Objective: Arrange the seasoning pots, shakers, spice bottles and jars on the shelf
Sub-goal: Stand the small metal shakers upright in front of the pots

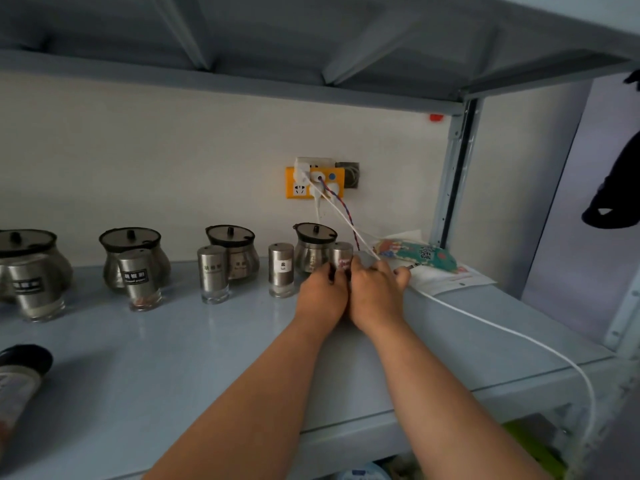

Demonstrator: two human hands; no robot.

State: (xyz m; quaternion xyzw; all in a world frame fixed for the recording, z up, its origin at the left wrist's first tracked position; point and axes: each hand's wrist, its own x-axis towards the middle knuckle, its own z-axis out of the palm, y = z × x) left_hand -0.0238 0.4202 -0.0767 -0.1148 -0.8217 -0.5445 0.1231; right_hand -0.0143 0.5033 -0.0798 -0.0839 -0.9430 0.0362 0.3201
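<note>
Both hands, left hand point(323, 289) and right hand point(375, 289), seem clasped round the shaker point(342, 256) at the row's right end, where the cable point(349, 225) could snag and tip it.

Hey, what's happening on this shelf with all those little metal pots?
A person is lining up seasoning containers on a pale blue shelf. Both hands, left hand and right hand, are together around a steel shaker in front of the rightmost lidded pot. Three more shakers already stand in front of pots to the left, including the salt shaker. One bottle lies at the near left edge.
</note>
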